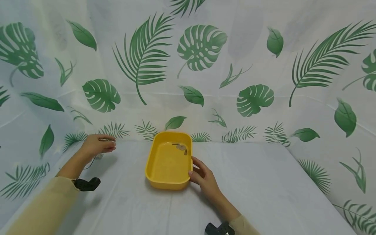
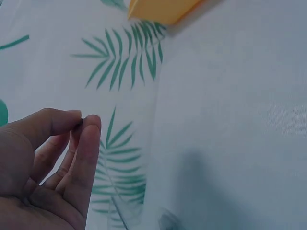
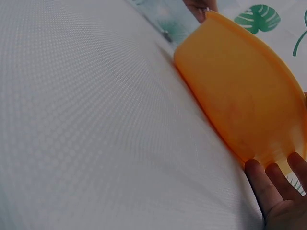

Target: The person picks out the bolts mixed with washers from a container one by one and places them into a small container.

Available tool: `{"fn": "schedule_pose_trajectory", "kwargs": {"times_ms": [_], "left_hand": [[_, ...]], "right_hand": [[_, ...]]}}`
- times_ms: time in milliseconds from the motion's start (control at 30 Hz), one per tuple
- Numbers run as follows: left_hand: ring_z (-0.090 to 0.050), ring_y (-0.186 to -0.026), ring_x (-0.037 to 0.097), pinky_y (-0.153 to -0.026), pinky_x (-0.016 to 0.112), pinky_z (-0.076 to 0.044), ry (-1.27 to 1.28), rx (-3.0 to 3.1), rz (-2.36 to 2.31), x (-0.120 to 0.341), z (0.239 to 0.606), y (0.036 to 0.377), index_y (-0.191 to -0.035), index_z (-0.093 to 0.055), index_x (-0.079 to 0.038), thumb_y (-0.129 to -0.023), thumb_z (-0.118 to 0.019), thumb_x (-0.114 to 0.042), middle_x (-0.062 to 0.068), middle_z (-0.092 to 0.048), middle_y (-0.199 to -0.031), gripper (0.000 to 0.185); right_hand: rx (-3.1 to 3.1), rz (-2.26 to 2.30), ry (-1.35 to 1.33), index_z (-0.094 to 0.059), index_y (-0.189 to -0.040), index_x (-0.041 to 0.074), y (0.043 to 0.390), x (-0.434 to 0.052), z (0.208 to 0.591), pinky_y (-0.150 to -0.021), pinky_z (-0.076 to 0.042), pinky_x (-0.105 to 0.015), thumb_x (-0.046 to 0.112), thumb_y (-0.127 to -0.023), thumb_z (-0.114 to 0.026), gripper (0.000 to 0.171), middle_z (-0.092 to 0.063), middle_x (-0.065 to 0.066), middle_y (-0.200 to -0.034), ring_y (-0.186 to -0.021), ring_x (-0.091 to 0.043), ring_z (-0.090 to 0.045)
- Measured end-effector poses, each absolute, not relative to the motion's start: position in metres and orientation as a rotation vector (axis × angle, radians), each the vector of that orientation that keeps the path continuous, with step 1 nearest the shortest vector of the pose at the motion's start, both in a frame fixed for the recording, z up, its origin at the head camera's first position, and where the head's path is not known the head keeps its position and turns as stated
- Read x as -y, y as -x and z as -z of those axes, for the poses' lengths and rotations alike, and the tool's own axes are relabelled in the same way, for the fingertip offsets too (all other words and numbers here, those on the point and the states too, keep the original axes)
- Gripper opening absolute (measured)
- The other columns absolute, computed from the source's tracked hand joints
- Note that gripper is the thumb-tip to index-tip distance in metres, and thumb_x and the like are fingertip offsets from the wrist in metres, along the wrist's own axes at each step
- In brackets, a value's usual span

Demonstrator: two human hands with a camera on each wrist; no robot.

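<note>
Looking down from your head, you see a yellow tub [image 1: 167, 164] sitting on the white tablecloth [image 1: 264, 189], right in the middle of the table. Your right hand [image 1: 202, 176] is at the 3 o'clock side of the tub, near its close corner. The thumb lies along the rim and the fingers curl against the outside wall, so this hand is holding the tub. The right wrist view shows the same thing from low down: your fingertips [image 3: 268, 179] press on the tub's wall [image 3: 240, 91], and the tub rests flat on the cloth. Inside the tub, up at its 12 o'clock end, lies a small metal thing [image 1: 181, 147] that looks like a round piece with a little clip; it is too small to tell more. Your left hand [image 1: 98, 145] is well apart from the tub, out at its 9 o'clock side, lifted a bit above the table near the leafy wall cloth [image 1: 188, 65]. In the left wrist view your thumb and first finger [image 2: 88, 143] are pressed tip to tip, pinching something tiny and dark. You cannot tell what it is. The other fingers are loose. A thin wire [image 1: 89, 164] hangs under that hand toward the table. A black band [image 1: 86, 184] sits on your left wrist, over a tan sleeve [image 1: 38, 209].
</note>
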State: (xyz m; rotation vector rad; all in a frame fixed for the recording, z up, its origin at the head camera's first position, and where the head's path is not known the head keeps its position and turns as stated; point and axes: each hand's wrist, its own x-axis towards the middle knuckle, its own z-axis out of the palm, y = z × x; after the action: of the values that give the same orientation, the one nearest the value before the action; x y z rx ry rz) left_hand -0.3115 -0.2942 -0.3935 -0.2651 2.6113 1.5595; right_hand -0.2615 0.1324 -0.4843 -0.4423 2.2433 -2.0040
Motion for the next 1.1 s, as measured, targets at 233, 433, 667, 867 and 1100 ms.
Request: {"fn": "schedule_pose_trajectory", "kwargs": {"times_ms": [233, 433, 667, 867, 1100], "left_hand": [[-0.074, -0.085, 0.006, -0.087, 0.029, -0.062, 0.326, -2.653, -1.491, 0.321, 0.399, 0.312, -0.14, -0.051, 0.007, -0.1, -0.062, -0.027, -0.007, -0.073, -0.093, 0.053], [-0.072, -0.078, -0.001, -0.081, 0.025, -0.062, 0.332, -2.639, -1.559, 0.338, 0.4, 0.308, -0.142, -0.048, 0.011, -0.101, -0.062, -0.023, -0.014, -0.071, -0.084, 0.055], [-0.071, -0.075, -0.004, -0.08, 0.024, -0.062, 0.346, -2.631, -1.57, 0.349, 0.404, 0.305, -0.142, -0.045, 0.015, -0.101, -0.06, -0.019, -0.017, -0.068, -0.082, 0.056], [-0.07, -0.07, 0.0, -0.076, 0.025, -0.063, 0.456, -2.573, -1.558, 0.357, 0.413, 0.307, -0.142, -0.043, 0.018, -0.1, -0.061, -0.011, -0.012, -0.068, -0.077, 0.054], [-0.068, -0.07, 0.002, -0.069, 0.023, -0.062, 0.472, -2.557, -1.503, 0.366, 0.427, 0.311, -0.14, -0.044, 0.02, -0.097, -0.062, -0.007, -0.009, -0.068, -0.075, 0.053]], "right_hand": [[-2.238, 2.012, 0.503, -0.039, -0.156, 0.013, 0.261, -0.133, 0.487, -0.095, -0.059, -0.028, 0.021, -0.101, -0.06, 0.059, -0.04, -0.013, -0.161, -0.139, -0.038, -0.051], [-2.229, 2.019, 0.519, -0.038, -0.156, 0.013, 0.261, -0.135, 0.489, -0.094, -0.059, -0.028, 0.022, -0.101, -0.061, 0.06, -0.039, -0.014, -0.161, -0.14, -0.039, -0.05], [-2.217, 2.032, 0.495, -0.038, -0.156, 0.013, 0.261, -0.135, 0.487, -0.094, -0.059, -0.027, 0.019, -0.101, -0.06, 0.06, -0.039, -0.013, -0.161, -0.14, -0.039, -0.05], [-2.221, 2.034, 0.493, -0.039, -0.156, 0.013, 0.262, -0.135, 0.487, -0.094, -0.059, -0.026, 0.018, -0.101, -0.061, 0.059, -0.04, -0.013, -0.161, -0.139, -0.039, -0.05], [-2.207, 2.037, 0.504, -0.039, -0.156, 0.015, 0.261, -0.135, 0.488, -0.095, -0.059, -0.026, 0.018, -0.101, -0.061, 0.059, -0.04, -0.012, -0.161, -0.139, -0.039, -0.05]]}}
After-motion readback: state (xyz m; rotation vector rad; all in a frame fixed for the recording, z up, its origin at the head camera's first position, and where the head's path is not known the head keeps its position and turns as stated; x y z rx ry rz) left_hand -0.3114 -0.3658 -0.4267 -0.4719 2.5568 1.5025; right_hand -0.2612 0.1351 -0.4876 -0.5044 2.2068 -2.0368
